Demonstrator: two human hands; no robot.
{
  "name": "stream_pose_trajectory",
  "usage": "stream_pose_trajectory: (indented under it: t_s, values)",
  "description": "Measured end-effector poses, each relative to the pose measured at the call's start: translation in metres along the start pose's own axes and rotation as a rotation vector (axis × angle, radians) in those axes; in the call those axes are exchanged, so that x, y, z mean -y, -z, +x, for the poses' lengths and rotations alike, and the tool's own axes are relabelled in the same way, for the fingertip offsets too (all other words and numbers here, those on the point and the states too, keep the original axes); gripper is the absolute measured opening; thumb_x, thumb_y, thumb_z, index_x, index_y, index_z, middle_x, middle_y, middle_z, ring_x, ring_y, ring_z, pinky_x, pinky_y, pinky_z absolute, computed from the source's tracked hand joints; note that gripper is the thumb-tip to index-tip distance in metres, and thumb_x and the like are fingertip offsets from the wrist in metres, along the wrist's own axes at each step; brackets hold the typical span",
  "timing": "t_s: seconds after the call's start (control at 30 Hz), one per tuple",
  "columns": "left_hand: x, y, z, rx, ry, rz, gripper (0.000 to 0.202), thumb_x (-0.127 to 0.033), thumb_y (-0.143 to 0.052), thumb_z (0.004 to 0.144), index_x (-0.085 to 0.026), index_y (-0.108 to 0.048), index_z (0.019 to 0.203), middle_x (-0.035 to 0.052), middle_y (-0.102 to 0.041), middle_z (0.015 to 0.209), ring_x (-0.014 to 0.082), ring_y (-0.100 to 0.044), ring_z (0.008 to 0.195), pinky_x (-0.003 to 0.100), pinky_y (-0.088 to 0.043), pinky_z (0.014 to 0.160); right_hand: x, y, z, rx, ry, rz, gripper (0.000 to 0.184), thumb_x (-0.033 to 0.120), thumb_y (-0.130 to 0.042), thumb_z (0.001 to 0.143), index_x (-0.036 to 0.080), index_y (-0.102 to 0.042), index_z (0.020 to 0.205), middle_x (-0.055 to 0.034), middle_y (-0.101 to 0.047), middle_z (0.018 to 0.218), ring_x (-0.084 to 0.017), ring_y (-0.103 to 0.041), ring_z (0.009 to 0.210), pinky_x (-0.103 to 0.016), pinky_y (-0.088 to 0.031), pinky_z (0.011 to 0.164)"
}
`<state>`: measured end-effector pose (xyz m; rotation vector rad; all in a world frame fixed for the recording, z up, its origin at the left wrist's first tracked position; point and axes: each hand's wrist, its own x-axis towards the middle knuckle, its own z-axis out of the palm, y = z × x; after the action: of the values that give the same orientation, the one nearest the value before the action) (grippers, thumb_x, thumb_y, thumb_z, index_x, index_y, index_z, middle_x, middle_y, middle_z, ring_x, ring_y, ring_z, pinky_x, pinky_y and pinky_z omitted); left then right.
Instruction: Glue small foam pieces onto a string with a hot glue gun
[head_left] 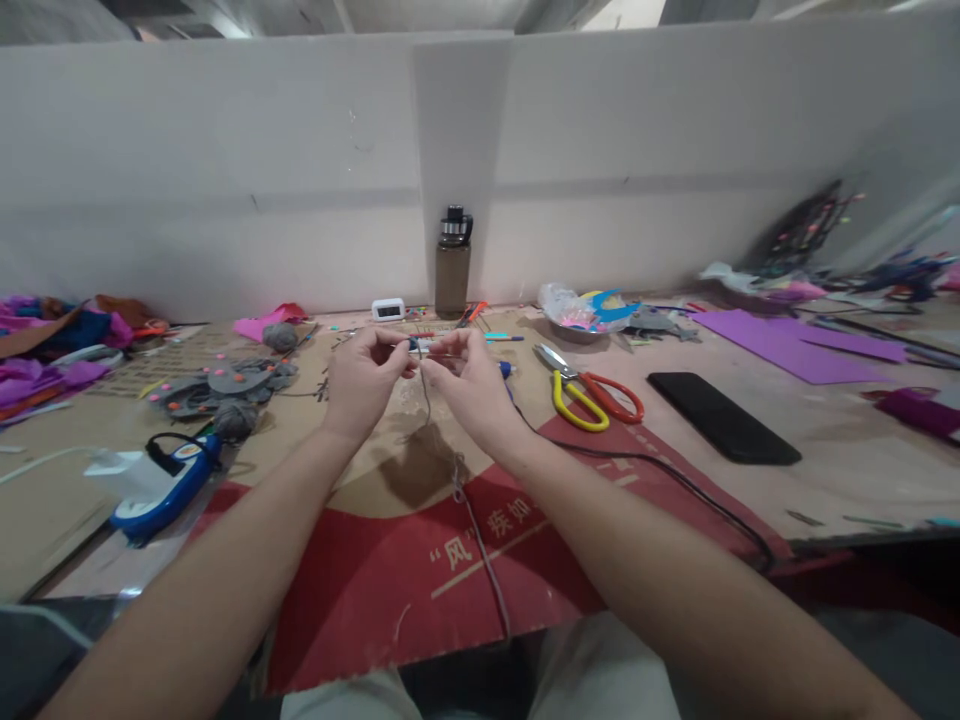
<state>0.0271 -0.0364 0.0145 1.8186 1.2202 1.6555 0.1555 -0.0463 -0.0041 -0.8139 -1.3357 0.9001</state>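
My left hand (365,378) and my right hand (474,378) meet over the cardboard, with thumbs and fingers pinched almost tip to tip. Between the fingertips runs a thin grey yarn (429,398), which hangs in a loose curve. From there it trails over the red cardboard (420,620) towards the front edge, with a small tangle partway along. The very ends of the fingers overlap small items behind them, so fine details of the pinch are hidden.
Scissors (576,388) with yellow and red handles and a black phone (721,418) lie at right. A bottle (452,270) stands by the partition. A blue power strip (169,500) and grey felt pieces (225,380) are at left. A dark cable (637,456) crosses the cardboard.
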Motion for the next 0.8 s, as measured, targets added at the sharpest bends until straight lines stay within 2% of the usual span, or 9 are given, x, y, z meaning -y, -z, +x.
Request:
stream_pose_trajectory:
  t_s: [0.07,0.13,0.3,0.43,0.63,0.8]
  values:
    - [0.0,-0.002,0.0,-0.003,0.004,-0.008,0.008,-0.022,-0.06,0.074,-0.014,-0.061,0.074,-0.0002,-0.063,0.063,0.0103,-0.061,0.053,0.021,-0.05,0.054,-0.008,-0.003,0.004,0.019,-0.017,0.081,0.038,0.032,-0.064,0.07,0.023,-0.035,0.094,0.0005,-0.054,0.089,-0.011,-0.056,0.076,-0.028,-0.047,0.07]
    - [0.0,-0.003,-0.001,-0.002,0.015,-0.026,0.009,-0.023,-0.06,0.075,-0.014,-0.061,0.075,0.0002,-0.063,0.063,0.0104,-0.061,0.053,0.022,-0.051,0.054,-0.011,-0.005,0.007,0.035,-0.028,0.107,0.037,0.031,-0.062,0.071,0.024,-0.035,0.095,0.0035,-0.054,0.081,-0.01,-0.056,0.069,-0.027,-0.048,0.065]
    - [0.0,-0.004,-0.001,0.034,0.042,-0.087,0.012,-0.024,-0.06,0.076,-0.013,-0.062,0.079,0.0025,-0.065,0.067,0.0118,-0.064,0.059,0.024,-0.054,0.059,-0.007,-0.001,0.007,0.039,-0.035,0.03,0.017,0.029,-0.057,0.075,0.021,-0.045,0.085,0.0037,-0.05,0.074,-0.008,-0.05,0.062,-0.022,-0.044,0.053]
    - [0.002,-0.006,-0.001,0.06,0.086,-0.15,0.015,-0.025,-0.064,0.073,-0.013,-0.062,0.082,0.0038,-0.067,0.072,0.0125,-0.065,0.062,0.026,-0.055,0.063,-0.007,0.002,0.009,0.018,0.064,-0.099,0.008,0.027,-0.051,0.079,0.019,-0.051,0.079,0.0018,-0.054,0.075,-0.008,-0.048,0.065,-0.023,-0.041,0.059]
    - [0.001,-0.006,-0.001,0.1,0.074,-0.243,0.02,-0.025,-0.065,0.073,-0.013,-0.066,0.09,0.0056,-0.069,0.081,0.0144,-0.067,0.07,0.032,-0.057,0.073,-0.01,0.007,0.01,-0.02,0.173,-0.244,0.016,0.032,-0.047,0.083,0.018,-0.053,0.078,0.0002,-0.055,0.075,-0.011,-0.048,0.07,-0.025,-0.039,0.066]
    - [-0.005,-0.005,-0.004,0.104,0.08,-0.183,0.017,-0.027,-0.063,0.074,-0.013,-0.068,0.082,0.0056,-0.069,0.076,0.0142,-0.066,0.068,0.03,-0.057,0.072,-0.002,0.008,0.006,-0.039,0.19,-0.353,0.021,0.034,-0.047,0.085,0.018,-0.052,0.072,0.0007,-0.054,0.071,-0.011,-0.046,0.067,-0.025,-0.036,0.064]
